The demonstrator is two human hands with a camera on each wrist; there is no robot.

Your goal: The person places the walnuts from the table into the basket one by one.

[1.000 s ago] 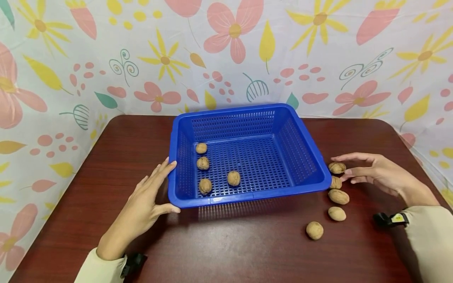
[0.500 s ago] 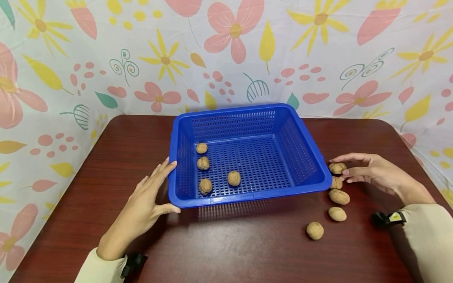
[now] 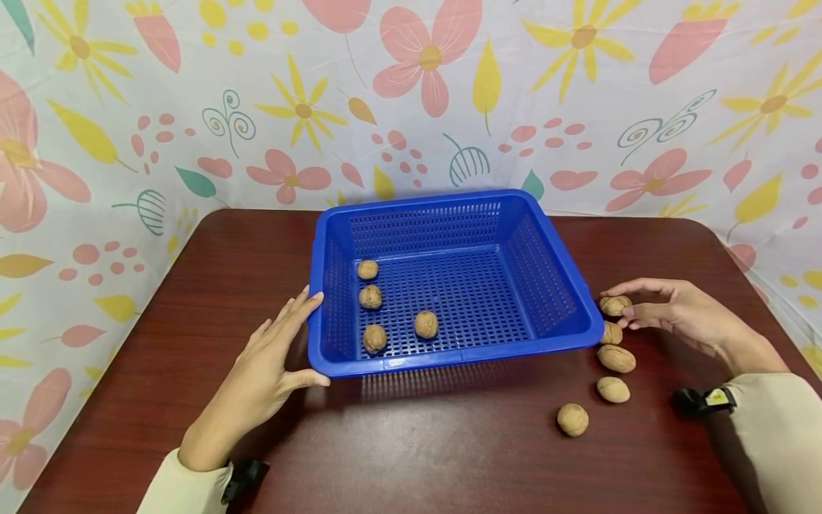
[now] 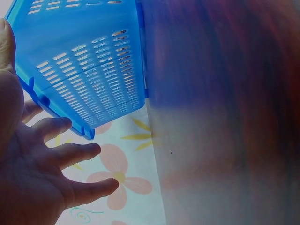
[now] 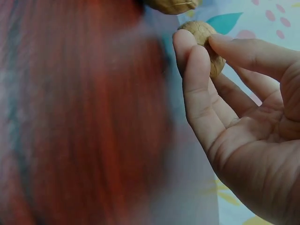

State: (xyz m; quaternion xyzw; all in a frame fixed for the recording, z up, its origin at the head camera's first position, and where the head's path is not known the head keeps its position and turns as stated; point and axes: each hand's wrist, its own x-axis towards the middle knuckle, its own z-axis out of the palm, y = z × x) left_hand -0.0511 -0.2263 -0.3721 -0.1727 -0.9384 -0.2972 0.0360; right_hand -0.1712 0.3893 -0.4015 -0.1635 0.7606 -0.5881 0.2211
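Basket [image 3: 443,358] of blue mesh plastic stands in the middle of the dark table [image 3: 437,442] in the head view, with four walnuts [image 3: 374,338] on its floor: three along the left wall, one to the right of the nearest. The left hand [image 3: 266,360] touches the left rim with a fingertip and has its thumb at the near left corner, fingers straight and thumb apart, probably to steady the basket. Across from it, the right hand [image 3: 690,314] has thumb and fingers together on the held walnut [image 3: 615,305], just right of the basket; whether that nut is off the table is hard to tell. Four loose walnuts [image 3: 616,358] string out toward the near side, the nearest set off to the left.

In the left wrist view, the fingers spread apart beside the basket's outer wall, and the thumb lies by the rim; no wrapped grip shows, which would suit bracing rather than lifting. How firmly it presses cannot be told.

In the right wrist view, the held walnut is clamped between the thumb and the opposing fingertips, clear of the palm, a grip that seems to suit a small round shell. Another walnut [image 5: 172,3] is cut off at the frame's top.
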